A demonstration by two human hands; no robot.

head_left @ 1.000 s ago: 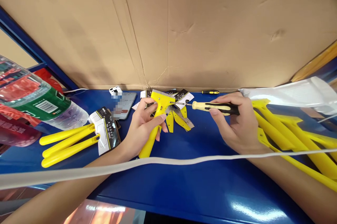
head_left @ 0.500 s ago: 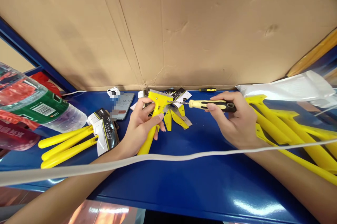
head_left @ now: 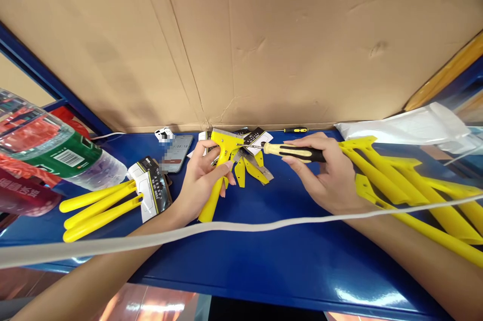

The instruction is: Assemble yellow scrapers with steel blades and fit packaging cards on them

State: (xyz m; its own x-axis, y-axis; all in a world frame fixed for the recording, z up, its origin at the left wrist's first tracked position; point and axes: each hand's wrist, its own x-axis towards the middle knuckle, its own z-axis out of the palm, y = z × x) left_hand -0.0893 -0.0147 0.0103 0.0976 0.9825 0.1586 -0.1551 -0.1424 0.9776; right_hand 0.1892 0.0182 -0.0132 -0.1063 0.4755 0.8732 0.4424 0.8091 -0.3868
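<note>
My left hand [head_left: 204, 172] is wrapped round a yellow scraper [head_left: 212, 199], its wide head pointing away from me. In my right hand [head_left: 324, 172] is a screwdriver [head_left: 292, 151] with a cream and black handle, lying level. Its thin shaft reaches left to the right side of the scraper's head; whether the tip sits in a screw is too small to tell. Just behind and right of the scraper, several yellow blade covers [head_left: 253, 170] and metal blades lie fanned out on the blue surface [head_left: 264, 245].
Packaged yellow scrapers [head_left: 101, 210], a phone [head_left: 179, 152] and a large bottle [head_left: 68, 150] are at left. Several yellow scraper bodies [head_left: 407, 180] and a white plastic bag [head_left: 407, 122] lie right. A small screwdriver [head_left: 296, 130] is at the back. A white cord [head_left: 241, 227] crosses in front.
My right hand and the screwdriver have shifted slightly left, and less of the handle's dark end shows. My left hand keeps its hold on the scraper. The view has moved a little.
</note>
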